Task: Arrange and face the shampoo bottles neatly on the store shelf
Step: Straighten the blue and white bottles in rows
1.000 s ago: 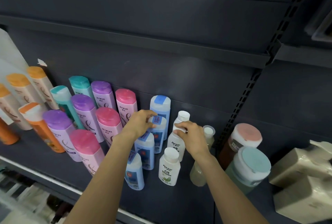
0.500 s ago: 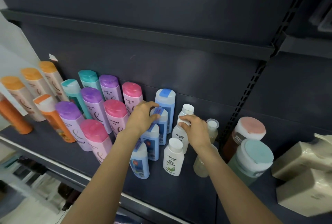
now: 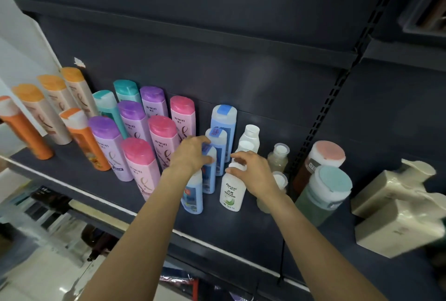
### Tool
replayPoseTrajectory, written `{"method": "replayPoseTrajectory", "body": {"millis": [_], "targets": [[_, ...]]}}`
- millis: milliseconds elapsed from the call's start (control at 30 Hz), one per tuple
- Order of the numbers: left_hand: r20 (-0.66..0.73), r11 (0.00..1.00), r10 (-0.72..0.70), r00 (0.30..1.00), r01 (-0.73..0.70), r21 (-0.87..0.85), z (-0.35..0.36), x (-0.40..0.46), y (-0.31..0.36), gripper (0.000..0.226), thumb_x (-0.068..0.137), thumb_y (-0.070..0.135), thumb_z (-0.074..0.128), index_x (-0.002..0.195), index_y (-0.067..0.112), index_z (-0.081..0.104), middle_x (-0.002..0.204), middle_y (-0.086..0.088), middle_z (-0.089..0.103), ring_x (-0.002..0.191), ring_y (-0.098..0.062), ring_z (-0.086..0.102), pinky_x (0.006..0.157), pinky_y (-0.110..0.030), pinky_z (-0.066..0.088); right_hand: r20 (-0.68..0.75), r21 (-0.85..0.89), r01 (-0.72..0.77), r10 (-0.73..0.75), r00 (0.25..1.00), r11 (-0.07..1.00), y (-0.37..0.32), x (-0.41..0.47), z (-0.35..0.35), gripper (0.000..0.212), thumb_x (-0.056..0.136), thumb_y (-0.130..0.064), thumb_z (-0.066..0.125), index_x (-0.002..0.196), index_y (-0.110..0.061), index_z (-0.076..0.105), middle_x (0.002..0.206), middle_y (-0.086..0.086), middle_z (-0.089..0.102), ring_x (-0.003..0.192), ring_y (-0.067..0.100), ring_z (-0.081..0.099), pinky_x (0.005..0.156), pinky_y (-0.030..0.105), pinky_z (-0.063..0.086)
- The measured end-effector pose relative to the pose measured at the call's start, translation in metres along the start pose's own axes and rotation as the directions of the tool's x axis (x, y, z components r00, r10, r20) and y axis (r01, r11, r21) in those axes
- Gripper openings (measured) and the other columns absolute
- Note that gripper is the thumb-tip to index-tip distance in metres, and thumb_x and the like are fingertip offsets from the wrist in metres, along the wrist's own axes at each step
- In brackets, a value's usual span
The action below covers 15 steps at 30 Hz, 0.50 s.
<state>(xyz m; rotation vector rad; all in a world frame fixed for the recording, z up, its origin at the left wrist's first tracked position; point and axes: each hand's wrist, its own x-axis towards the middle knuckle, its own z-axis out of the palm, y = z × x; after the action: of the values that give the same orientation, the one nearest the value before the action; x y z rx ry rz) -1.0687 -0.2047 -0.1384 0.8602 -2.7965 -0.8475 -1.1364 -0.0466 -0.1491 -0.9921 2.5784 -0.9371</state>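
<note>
A column of blue shampoo bottles (image 3: 224, 125) runs from the back panel toward the front of the dark shelf (image 3: 236, 235). My left hand (image 3: 190, 156) grips the top of the third blue bottle (image 3: 210, 178), just behind the front blue bottle (image 3: 193, 195). To the right stands a column of white bottles. My right hand (image 3: 254, 172) curls its fingers round the cap of the front white bottle (image 3: 232, 192). Two more white bottles (image 3: 251, 135) stand behind it, the nearer one partly hidden by my fingers.
Pink (image 3: 141, 165), purple (image 3: 107, 142), teal (image 3: 106, 105) and orange-capped (image 3: 31, 98) bottles stand in rows at the left. Two small clear bottles (image 3: 278, 158) stand right of my right hand. Past the slotted upright (image 3: 321, 117) are two big jars (image 3: 324, 187) and cream pump bottles (image 3: 398, 209).
Both hands drew back toward the shelf front. The left went from the second blue bottle to the third, the right from the middle white bottle to the front one. The view shifted.
</note>
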Motion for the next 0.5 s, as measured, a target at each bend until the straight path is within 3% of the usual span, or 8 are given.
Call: {"method": "replayPoseTrajectory", "body": {"millis": [233, 433, 500], "targets": [[0.017, 0.997, 0.069, 0.997, -0.069, -0.044, -0.003, 0.004, -0.002, 0.043, 0.076, 0.016, 0.077, 0.115, 0.011, 0.059, 0.115, -0.018, 0.054, 0.097, -0.031, 0.055, 0.078, -0.027, 0.039, -0.054, -0.04, -0.062, 0.059, 0.997, 0.997, -0.014, -0.005, 0.004, 0.023, 0.087, -0.016, 0.064, 0.109, -0.01, 0.068, 0.117, 0.005, 0.065, 0.106, 0.02, 0.058, 0.077, 0.017, 0.034], [-0.118, 0.978, 0.165, 0.979, -0.178, -0.108, -0.024, -0.013, 0.004, 0.042, 0.081, 0.017, 0.072, 0.119, 0.012, 0.057, 0.111, -0.017, 0.05, 0.096, -0.032, 0.052, 0.08, -0.028, 0.039, -0.046, -0.068, -0.122, 0.119, 0.992, 0.99, -0.025, -0.01, 0.007, 0.025, 0.089, -0.017, 0.061, 0.113, -0.011, 0.066, 0.118, 0.009, 0.064, 0.107, 0.024, 0.059, 0.082, 0.027, 0.044], [-0.16, 0.967, 0.214, 0.964, -0.232, -0.108, -0.037, -0.022, 0.008, 0.041, 0.081, 0.015, 0.071, 0.12, 0.013, 0.057, 0.11, -0.016, 0.05, 0.092, -0.028, 0.052, 0.074, -0.021, 0.039, -0.042, -0.071, -0.122, 0.119, 0.992, 0.99, -0.033, -0.011, 0.003, 0.03, 0.089, -0.02, 0.062, 0.118, -0.012, 0.063, 0.119, 0.01, 0.064, 0.107, 0.024, 0.059, 0.084, 0.029, 0.045]]}}
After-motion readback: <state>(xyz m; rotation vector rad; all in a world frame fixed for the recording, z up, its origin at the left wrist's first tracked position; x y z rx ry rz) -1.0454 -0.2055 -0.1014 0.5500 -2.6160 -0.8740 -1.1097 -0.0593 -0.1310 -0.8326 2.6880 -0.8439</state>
